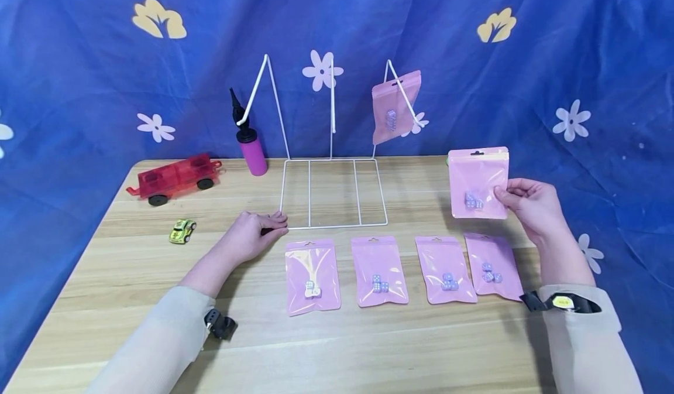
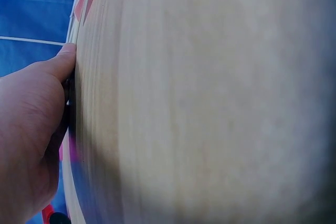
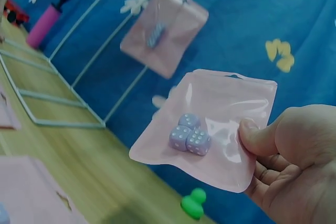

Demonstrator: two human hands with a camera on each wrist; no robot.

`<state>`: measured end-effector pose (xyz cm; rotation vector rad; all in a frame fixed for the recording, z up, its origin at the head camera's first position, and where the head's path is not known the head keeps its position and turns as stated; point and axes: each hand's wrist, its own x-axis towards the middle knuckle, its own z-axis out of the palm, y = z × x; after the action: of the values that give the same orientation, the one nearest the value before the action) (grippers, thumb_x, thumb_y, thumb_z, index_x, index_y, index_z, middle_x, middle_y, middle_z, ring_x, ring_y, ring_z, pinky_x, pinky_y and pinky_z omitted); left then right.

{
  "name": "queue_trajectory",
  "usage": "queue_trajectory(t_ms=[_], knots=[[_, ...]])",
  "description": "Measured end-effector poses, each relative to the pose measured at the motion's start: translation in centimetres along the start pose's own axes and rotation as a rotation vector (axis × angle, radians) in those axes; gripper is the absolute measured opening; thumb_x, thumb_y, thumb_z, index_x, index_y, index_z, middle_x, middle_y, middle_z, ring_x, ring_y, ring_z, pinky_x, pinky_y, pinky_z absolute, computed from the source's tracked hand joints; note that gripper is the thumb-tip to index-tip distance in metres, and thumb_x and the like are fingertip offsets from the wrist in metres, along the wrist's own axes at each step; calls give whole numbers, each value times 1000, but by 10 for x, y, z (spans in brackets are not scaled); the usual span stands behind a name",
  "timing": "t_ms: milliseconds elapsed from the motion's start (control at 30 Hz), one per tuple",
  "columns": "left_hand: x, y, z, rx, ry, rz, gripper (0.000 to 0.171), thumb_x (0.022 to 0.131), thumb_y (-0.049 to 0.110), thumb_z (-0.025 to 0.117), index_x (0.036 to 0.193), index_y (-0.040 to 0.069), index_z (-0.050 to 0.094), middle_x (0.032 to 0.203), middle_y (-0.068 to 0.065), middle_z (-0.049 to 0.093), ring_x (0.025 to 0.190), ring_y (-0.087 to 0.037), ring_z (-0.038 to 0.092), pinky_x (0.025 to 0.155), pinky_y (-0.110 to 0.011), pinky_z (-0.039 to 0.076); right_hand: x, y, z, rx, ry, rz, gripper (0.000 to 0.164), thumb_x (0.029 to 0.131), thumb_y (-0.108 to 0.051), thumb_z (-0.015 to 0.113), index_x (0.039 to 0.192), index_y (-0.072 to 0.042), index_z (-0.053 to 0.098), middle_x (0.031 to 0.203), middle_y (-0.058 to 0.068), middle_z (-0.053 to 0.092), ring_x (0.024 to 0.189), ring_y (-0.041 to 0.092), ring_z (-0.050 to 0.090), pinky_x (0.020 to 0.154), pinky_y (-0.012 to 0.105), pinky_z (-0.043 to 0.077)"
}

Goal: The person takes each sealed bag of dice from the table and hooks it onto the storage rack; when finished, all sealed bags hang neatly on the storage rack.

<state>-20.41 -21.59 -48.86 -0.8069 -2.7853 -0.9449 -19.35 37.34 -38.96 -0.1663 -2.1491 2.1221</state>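
Pale sleeves (image 1: 158, 335) come in from the bottom edge, ending in two bare hands: the left hand (image 1: 251, 236) grips the near left corner of a white wire rack (image 1: 309, 195), thumb and fingers at the wire, while the right hand (image 1: 534, 206) pinches a pink pouch (image 1: 481, 174) by its side edge, holding it up near the table's right end, with three lilac dice (image 3: 189, 137) showing through it. Between the hands, four more pink pouches (image 1: 379, 259) lie in a row in front of the rack, each with dice inside, and another hanging pouch (image 1: 386, 102) is on the rack's right arm. Farther out on the wooden table (image 1: 368, 347) are a yellow-green toy car (image 1: 182, 231), a red wheeled trailer (image 1: 174, 174), a purple pump (image 1: 254, 154) with a black nozzle just left of the rack, and a small green object (image 3: 194, 204) beyond the held pouch; behind everything hangs blue flowered cloth (image 1: 337, 7)
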Motion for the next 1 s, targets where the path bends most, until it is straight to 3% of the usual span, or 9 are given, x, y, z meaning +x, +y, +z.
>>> queue_trajectory(t_ms=[167, 533, 1000], knots=[[0, 2, 0, -1, -4, -9, 23, 97, 14, 81, 115, 0, 80, 123, -15, 74, 121, -33, 69, 107, -53, 51, -10, -13, 13, 49, -52, -61, 12, 93, 10, 76, 92, -2, 80, 83, 2, 77, 70, 8, 66, 59, 17, 55], [0, 4, -2, 7, -8, -19, 24, 96, 15, 82, 114, 0, 81, 123, -15, 74, 121, -31, 68, 107, -52, 52, -32, -39, 45, 167, -179, -205, 13, 93, 17, 70, 95, 6, 77, 84, 7, 76, 73, 11, 68, 64, 18, 57], [-1, 1, 1, 1, 16, -8, 23, 95, 14, 83, 113, 0, 81, 121, -15, 74, 120, -33, 70, 107, -53, 52, -37, -56, 84, 222, -288, -307, 11, 93, 18, 69, 99, 11, 76, 87, 9, 76, 75, 12, 67, 67, 19, 57]])
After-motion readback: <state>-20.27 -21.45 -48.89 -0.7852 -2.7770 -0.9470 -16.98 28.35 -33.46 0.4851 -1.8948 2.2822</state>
